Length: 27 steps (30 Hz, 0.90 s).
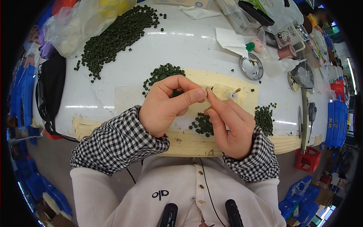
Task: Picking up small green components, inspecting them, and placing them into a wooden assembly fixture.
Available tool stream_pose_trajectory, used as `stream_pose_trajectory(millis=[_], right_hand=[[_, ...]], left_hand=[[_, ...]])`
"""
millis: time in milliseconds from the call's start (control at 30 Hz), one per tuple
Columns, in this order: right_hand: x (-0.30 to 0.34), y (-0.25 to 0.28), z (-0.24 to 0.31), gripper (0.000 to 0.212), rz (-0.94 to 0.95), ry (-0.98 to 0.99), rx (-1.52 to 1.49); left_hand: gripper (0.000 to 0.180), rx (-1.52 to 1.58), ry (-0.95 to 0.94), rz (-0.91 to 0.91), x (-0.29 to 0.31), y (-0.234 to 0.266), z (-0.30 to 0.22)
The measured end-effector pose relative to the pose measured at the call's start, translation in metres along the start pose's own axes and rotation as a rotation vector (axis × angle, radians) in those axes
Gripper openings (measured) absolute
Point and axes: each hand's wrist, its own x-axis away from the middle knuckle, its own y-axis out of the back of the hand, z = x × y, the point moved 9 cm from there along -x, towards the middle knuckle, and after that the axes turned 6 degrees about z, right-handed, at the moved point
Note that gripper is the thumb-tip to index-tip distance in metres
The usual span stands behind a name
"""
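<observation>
White worktable (170, 47); landmark, yellow sheet (196, 75). Over the sheet: fingertips of your left hand (162, 100) and right hand (233, 128), meeting, fingers curled; grip cannot be told. Dark green pieces (160, 74): heaped beside its left edge.

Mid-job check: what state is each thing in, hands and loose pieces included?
Left hand: raised, fingertips pinched close; any held piece unclear.
Right hand: raised, index fingertip meeting the left hand's fingertips; grip unclear.
Large dark green pile: loose, heaped.
Smaller dark green pile: loose, partly hidden behind the left hand.
Metal dish: uncovered.
Red stool: on the floor.
</observation>
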Motion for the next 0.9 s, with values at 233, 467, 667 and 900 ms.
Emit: stream_pose_trajectory(millis=[233, 467, 667, 900], right_hand=[[-0.001, 0.001, -0.001, 0.040, 0.000, 0.000, -0.129], [0.002, 0.001, -0.014, 0.036, 0.032, -0.157, -0.330], [0.004, -0.001, -0.019, 0.034, 0.053, -0.225, -0.504], [0.004, -0.001, -0.018, 0.034, 0.069, -0.218, -0.518]], left_hand=[[0.012, 0.313, 0.079, 0.055, -0.003, 0.001, 0.012], [0.013, 0.169, 0.055, 0.031, 0.000, -0.003, 0.004], [0.015, -0.048, -0.029, -0.023, 0.002, 0.001, -0.008], [0.016, -0.149, -0.120, -0.044, 0.002, 0.002, -0.016]])
